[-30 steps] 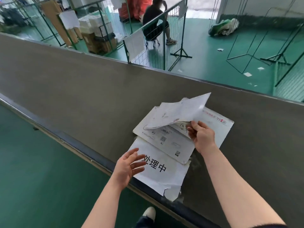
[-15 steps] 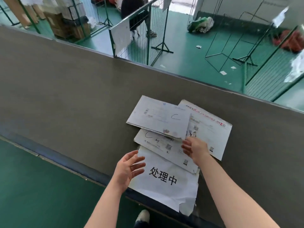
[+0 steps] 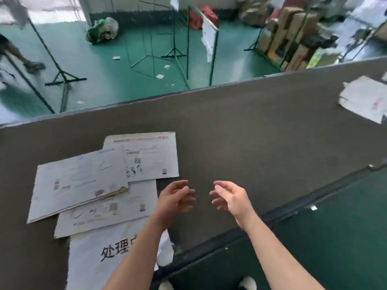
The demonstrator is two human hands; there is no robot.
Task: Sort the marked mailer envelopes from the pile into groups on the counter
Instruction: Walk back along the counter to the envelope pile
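Observation:
Three white mailer envelopes lie overlapped on the grey counter (image 3: 251, 132). The top envelope (image 3: 79, 181) bears a hand-drawn mark and covers part of a second envelope (image 3: 109, 212) and of a third with a red header (image 3: 155, 155). A white paper sign with black characters (image 3: 92, 254) lies at the near edge under them. Another pile of white envelopes (image 3: 366, 99) sits far right. My left hand (image 3: 176, 197) and my right hand (image 3: 230, 197) hover above bare counter right of the group, fingers loosely curled and apart, holding nothing.
The counter's dark near rim (image 3: 282, 214) runs diagonally with green floor beyond it. Behind the far edge stand green wire racks (image 3: 188, 49), stacked cardboard boxes (image 3: 293, 34) and a crumpled bag (image 3: 102, 30) on the floor. My shoes show at the bottom.
My right hand let go of the envelope it had lifted, which now lies on top of the group. Both hands moved right, off the envelopes. The view swung right, revealing the far pile.

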